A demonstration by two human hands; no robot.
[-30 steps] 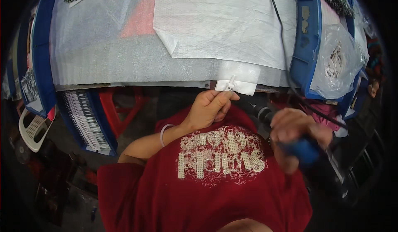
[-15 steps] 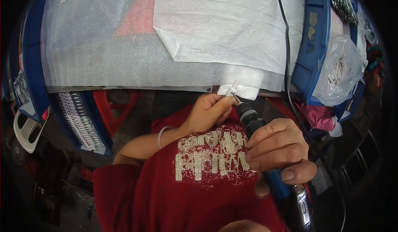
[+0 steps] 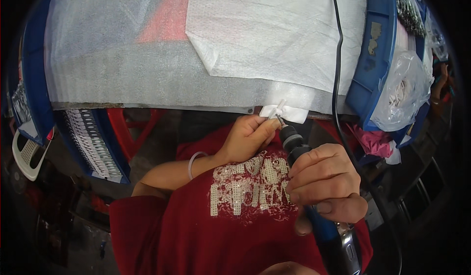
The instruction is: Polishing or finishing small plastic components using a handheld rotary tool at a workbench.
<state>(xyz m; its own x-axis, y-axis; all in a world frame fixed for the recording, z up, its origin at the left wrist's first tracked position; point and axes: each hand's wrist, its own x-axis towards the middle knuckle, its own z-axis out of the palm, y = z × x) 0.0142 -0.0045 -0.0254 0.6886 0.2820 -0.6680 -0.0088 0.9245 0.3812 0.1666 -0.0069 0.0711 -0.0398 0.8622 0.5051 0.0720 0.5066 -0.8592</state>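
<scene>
Near the table's front edge, my left hand (image 3: 249,136) pinches a small, pale, narrow piece (image 3: 281,104) between thumb and fingers. A white pad or folded cloth (image 3: 296,115) lies behind that piece. My right hand (image 3: 327,182) is wrapped round a blue and black electric screwdriver (image 3: 294,142), which tilts up and to the left. Its thin bit reaches the small piece beside my left thumb. Whether the bit is seated in a screw is too small to tell.
Grey foam sheeting (image 3: 113,78) and a white sheet (image 3: 274,34) cover the table. A black cable (image 3: 338,54) crosses on the right. Blue trays (image 3: 375,68) stand at the right, one with a clear plastic bag (image 3: 402,93). Another blue tray (image 3: 105,142) at the left holds rows of metal parts.
The whole view has shifted slightly. My right hand and the screwdriver have turned a little more upright, and the bit stays at the small piece. My left hand keeps its pinch.
</scene>
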